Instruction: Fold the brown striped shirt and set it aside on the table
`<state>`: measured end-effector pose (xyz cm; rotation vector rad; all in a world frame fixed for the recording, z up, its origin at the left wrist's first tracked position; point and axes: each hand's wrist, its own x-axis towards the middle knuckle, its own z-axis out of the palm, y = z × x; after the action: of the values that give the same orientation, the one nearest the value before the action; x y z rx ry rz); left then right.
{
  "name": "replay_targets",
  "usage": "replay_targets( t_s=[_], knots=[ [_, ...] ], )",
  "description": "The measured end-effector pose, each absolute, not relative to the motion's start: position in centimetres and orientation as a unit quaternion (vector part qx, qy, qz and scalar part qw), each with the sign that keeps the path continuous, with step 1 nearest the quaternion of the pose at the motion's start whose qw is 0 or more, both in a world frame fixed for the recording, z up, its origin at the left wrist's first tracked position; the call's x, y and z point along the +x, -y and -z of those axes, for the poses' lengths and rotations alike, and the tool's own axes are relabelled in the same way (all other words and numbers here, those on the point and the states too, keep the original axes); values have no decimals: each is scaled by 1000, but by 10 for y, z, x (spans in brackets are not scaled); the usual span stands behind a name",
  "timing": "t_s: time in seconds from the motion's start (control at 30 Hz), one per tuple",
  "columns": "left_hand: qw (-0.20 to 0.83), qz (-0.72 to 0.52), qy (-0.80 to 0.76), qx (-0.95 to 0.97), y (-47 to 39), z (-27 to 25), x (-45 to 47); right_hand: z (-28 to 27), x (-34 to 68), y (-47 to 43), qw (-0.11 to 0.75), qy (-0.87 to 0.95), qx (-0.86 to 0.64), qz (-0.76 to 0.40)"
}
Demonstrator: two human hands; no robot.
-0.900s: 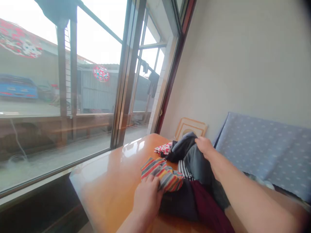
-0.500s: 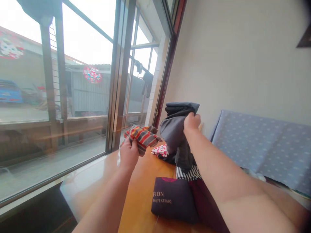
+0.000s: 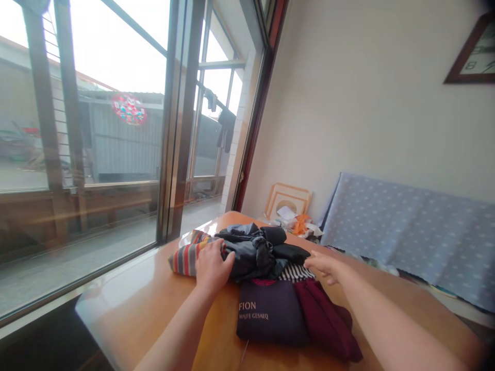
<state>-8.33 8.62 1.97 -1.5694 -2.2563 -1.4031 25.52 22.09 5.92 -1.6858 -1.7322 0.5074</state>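
Note:
My left hand lies palm down, thumb apart from the fingers, where a striped red, yellow and grey cloth meets a heap of dark grey clothes. Its fingertips partly sink out of sight among the fabric. To the right of the heap, my right hand is loosely open and holds nothing, near a black garment and a black-and-white striped cloth. Closer to me sits a folded dark garment with "FION" lettering, partly over a maroon garment.
All the clothes rest on a glossy wooden table. A large window runs along the left. Behind the table are wooden frames, an orange crumpled item and a blue patterned cover.
Both hands have come down. The grey clothes my right hand held up now lie in the heap, and that hand has let go. The striped cloth now lies on the table.

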Motion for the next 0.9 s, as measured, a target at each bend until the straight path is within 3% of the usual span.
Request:
replay_targets(
  t_s=[0.1,0.23,0.33,0.53,0.7,0.8,0.9],
  knots=[
    [28,390,729,-562,-96,-12,-59,-29,252,-219,294,664,-610,-318],
    [3,340,746,-573,-107,4,-43,-17,230,-232,373,666,-565,-313],
    [2,422,731,-536,-111,12,-51,-33,222,-248,434,636,-571,-285],
    [-152,676,630,-351,-119,17,-87,-102,203,-289,571,573,-523,-268],
    [-158,776,570,-221,-125,17,-96,-154,165,-305,667,513,-478,-251],
    [-141,770,571,-246,-127,18,-96,-165,138,-298,657,532,-496,-199],
    [-114,762,563,-301,-129,20,-97,-157,118,-282,563,615,-519,-188]
  ],
)
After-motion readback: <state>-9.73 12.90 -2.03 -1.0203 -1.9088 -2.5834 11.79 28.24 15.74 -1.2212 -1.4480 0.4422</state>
